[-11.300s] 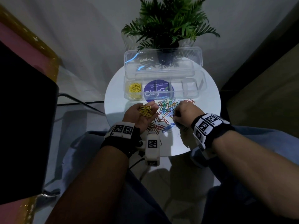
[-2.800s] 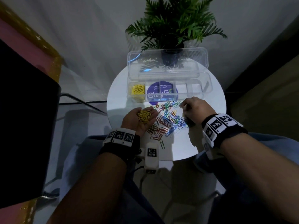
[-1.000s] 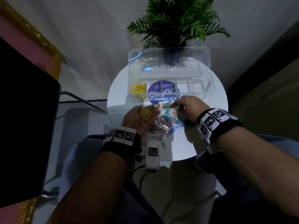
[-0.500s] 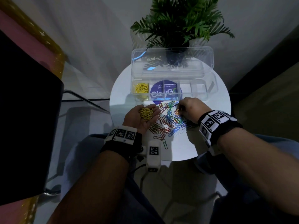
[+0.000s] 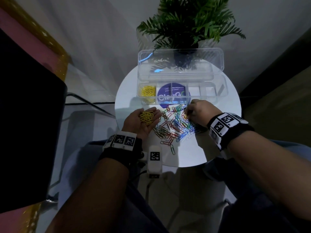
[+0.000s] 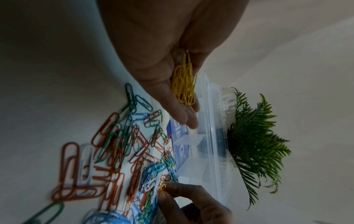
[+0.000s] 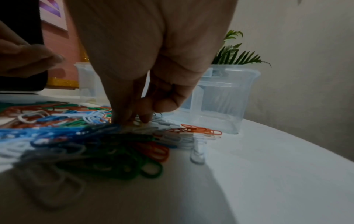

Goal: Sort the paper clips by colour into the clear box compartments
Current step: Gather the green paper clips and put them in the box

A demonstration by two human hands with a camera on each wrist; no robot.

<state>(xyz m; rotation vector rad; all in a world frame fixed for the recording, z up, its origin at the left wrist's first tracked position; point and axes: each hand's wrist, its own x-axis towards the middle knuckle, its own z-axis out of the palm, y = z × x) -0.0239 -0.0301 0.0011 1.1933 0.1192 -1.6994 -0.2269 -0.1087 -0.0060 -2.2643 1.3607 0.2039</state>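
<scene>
Picking yellow from a mixed heap of paper clips, a person works at a small round white bench, the heap lying just in front of the clear box. The right hand is down at the heap's edge nearest the box, thumb and fingertips pinched together on the clips; the left wrist view shows a yellow clip at those fingertips, though whether it is truly held cannot be told. The left hand, on the other side of the heap from the right, lies palm up and relaxed, cradling a loose bundle of yellow clips. More sorted yellow clips fill the box's leftmost compartment; its other compartments look unfilled. The box lid stands open behind, before a potted fern.

Done well, the step likely calls for lifting the single clip straight up, shaking free any hooked neighbours, and keeping the left palm level so nothing slides off.
</scene>
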